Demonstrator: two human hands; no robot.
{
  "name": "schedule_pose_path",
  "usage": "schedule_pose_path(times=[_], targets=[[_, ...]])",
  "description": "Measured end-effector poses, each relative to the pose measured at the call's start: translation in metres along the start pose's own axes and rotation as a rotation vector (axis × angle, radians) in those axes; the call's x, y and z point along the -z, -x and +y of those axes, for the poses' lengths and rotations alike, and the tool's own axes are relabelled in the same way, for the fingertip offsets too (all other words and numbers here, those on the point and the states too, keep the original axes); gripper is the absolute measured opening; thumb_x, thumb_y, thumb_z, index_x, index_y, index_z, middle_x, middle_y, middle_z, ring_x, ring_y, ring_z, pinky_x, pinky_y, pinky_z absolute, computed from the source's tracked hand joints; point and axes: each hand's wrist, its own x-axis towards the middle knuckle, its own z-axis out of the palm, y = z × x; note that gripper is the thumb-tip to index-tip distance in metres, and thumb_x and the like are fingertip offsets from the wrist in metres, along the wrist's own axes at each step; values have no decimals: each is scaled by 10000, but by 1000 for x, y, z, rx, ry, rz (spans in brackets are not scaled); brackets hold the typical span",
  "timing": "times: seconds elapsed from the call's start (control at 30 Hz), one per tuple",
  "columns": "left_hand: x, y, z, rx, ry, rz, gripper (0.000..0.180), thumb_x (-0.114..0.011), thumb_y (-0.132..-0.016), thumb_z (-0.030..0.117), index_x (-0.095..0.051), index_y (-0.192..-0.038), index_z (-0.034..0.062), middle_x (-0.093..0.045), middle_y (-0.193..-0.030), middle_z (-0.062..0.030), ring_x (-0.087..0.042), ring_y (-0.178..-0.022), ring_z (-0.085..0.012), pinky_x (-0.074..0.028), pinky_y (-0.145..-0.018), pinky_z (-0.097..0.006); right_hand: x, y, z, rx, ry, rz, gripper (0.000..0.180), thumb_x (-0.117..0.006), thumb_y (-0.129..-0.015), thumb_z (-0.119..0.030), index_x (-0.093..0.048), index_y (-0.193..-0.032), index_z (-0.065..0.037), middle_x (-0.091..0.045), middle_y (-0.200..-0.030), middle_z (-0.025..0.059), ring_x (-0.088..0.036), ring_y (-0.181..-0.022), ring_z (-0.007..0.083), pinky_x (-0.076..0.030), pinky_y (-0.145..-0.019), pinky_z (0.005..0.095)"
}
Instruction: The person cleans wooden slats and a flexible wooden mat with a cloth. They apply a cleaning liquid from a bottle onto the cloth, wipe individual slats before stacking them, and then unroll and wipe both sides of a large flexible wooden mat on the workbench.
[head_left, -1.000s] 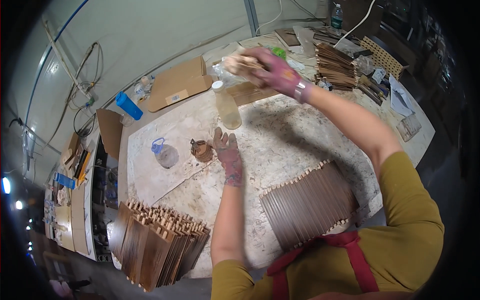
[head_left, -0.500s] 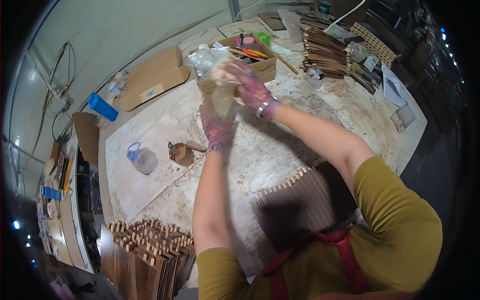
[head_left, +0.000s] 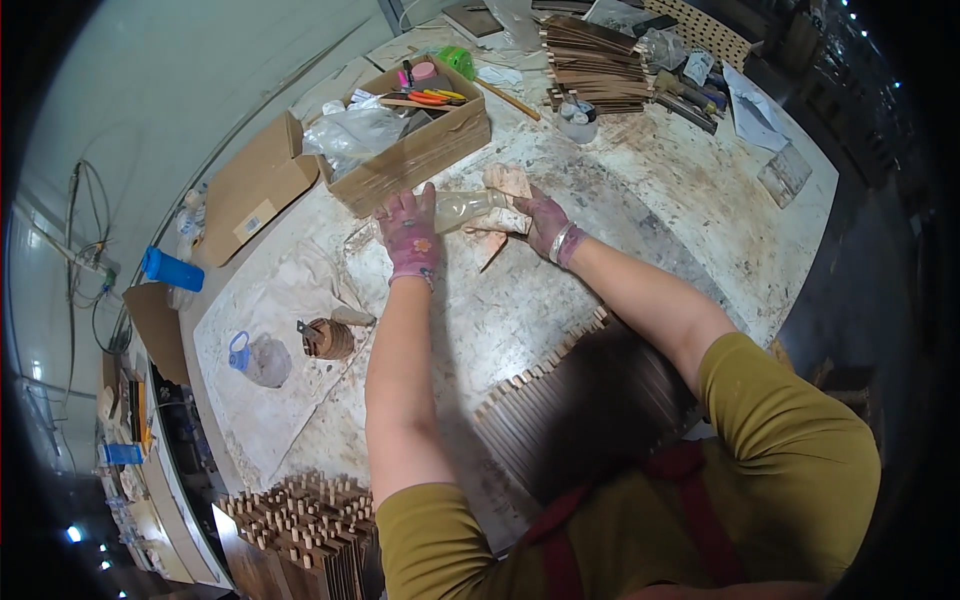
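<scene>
Both my hands wear pink stained gloves over the middle of a pale, glue-stained worktable (head_left: 640,260). My left hand (head_left: 410,235) grips one end of a clear plastic bottle (head_left: 465,208) that lies sideways between the hands. My right hand (head_left: 540,222) holds the other end together with a pale crumpled rag (head_left: 508,185). A thin wooden stick (head_left: 492,253) lies on the table just below the bottle.
An open cardboard box (head_left: 425,155) of tools and plastic bags stands just beyond the hands. Behind it is a stack of wooden slats (head_left: 592,65). A slatted dark panel (head_left: 545,415) lies near my body. A round brush (head_left: 328,338), a jar (head_left: 258,358) and stacked slat pieces (head_left: 300,520) sit left.
My right hand has brought the bottle and rag back from the far side of the table toward me. My left hand has left the table surface and taken hold of the bottle.
</scene>
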Motion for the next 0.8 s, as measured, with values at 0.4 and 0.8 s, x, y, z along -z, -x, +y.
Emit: schedule_pose_path(times=[0.4,0.8], targets=[[13,35,-44,160,823,317,948,-809,-708,254,-292,-1463,7,-441,-1431,-169,-426,-1322,-303,-348,-1102,-348,-114,41,-37,-157,-189,-438,404,-443,-992,-94,-385,-1378,12,-529,-1324,192,-568,-1183,325,-468,-1034,462],[-6,28,-66,392,1134,243,1049,-816,-711,227,-139,-1493,56,-452,-1398,-195,-499,-1240,-319,-457,-1013,-384,-60,53,-36,-456,-311,-403,488,-484,-957,-377,-513,-1328,-63,-552,-1358,118,-506,-1274,250,-356,-1126,413]])
